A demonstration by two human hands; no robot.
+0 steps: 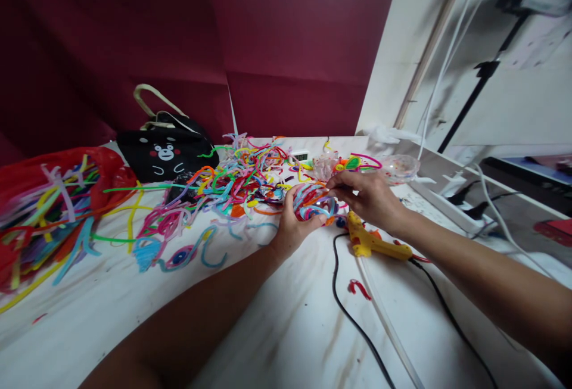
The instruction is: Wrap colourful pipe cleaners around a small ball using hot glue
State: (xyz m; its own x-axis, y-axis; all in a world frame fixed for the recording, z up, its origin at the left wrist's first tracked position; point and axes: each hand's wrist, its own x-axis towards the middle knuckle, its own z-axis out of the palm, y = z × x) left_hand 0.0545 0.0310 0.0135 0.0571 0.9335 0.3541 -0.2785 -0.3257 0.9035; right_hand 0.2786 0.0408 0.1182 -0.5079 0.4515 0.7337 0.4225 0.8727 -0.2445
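Observation:
My left hand (295, 225) cups a tangled ball of coloured pipe cleaners (315, 200) above the white table (277, 329). My right hand (369, 197) pinches the top of the same ball with thumb and forefinger. Just behind the ball spreads a loose heap of pipe cleaners (236, 177) in many colours. A yellow glue gun (373, 241) lies on the table under my right wrist, its black cord (346, 308) trailing toward me.
A red plastic bag (49, 198) stuffed with pipe cleaners lies at the left. A black bear-face tote bag (165, 151) stands at the back. Clear plastic bowls (400, 167) and a white power strip (451, 201) sit at the right, by the wall.

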